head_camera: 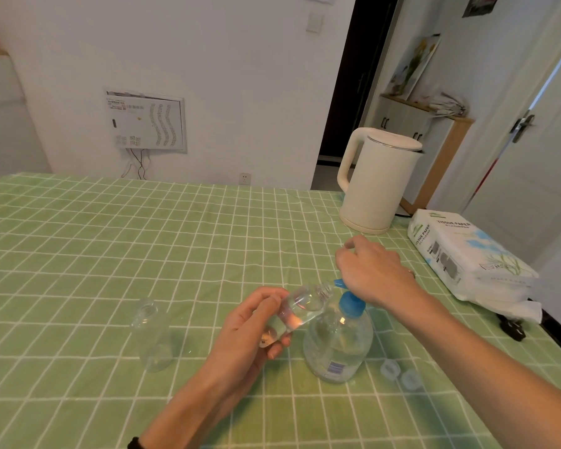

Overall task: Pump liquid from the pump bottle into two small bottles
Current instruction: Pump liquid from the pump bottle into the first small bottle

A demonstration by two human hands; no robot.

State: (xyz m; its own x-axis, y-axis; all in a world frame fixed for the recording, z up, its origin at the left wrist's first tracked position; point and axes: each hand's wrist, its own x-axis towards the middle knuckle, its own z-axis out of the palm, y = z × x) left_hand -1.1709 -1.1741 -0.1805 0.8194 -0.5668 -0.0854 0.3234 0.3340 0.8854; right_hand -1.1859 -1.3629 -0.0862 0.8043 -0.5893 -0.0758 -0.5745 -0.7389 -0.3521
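A clear pump bottle with a blue pump head and some liquid inside stands on the green checked tablecloth. My right hand rests palm down on top of the pump head, fingers loosely apart; only the blue nozzle tip shows beneath it. My left hand holds a small clear bottle tilted, its open mouth right at the nozzle. A second small clear bottle stands upright and uncapped to the left, apart from both hands.
Two small clear caps lie right of the pump bottle. A white kettle stands at the back right, beside a tissue paper pack at the right table edge. A black object lies near that edge.
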